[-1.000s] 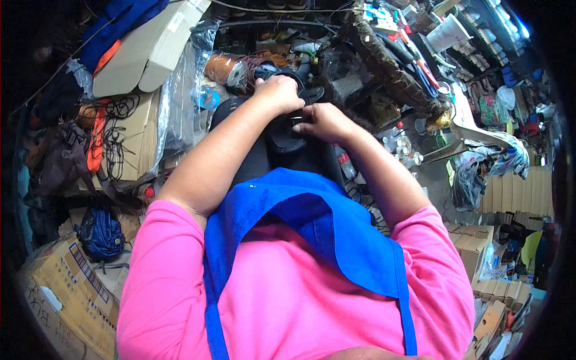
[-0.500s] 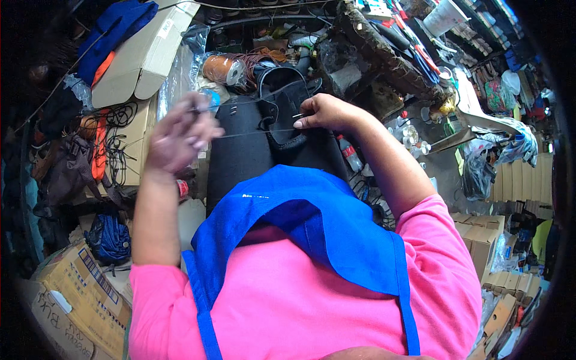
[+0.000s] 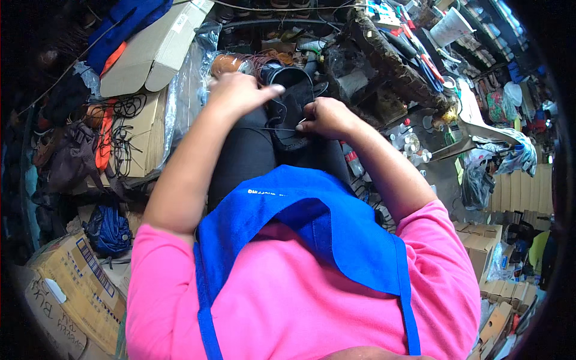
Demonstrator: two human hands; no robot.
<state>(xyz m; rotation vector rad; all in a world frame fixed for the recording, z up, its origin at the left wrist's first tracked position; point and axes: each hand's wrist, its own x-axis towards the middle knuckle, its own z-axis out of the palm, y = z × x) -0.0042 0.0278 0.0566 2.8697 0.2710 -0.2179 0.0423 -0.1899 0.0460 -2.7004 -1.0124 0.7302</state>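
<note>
A black shoe (image 3: 292,111) lies across my thighs, its open end away from me. My right hand (image 3: 329,118) is at its right side, with thumb and fingertips pinched on a thin needle-like metal piece (image 3: 302,122). Dark thread (image 3: 258,128) stretches over my left thigh to the shoe, and a slack loop hangs by the shoe's left edge. My left hand (image 3: 239,93) is above my left thigh, left of the shoe. Its thumb points toward the shoe; the other fingers are bent mostly out of sight, hiding whether they hold thread.
An orange spool (image 3: 228,63) stands beyond my left hand. Flattened cardboard (image 3: 153,51) and a clear plastic sheet (image 3: 180,108) lie on the left. A cluttered bench with tools and a white cup (image 3: 451,27) is at the far right. Bottles (image 3: 353,159) stand beside my right thigh.
My left hand has swung right and away from me, from the far left to close by the shoe. The thread between has slackened. My right hand has barely moved.
</note>
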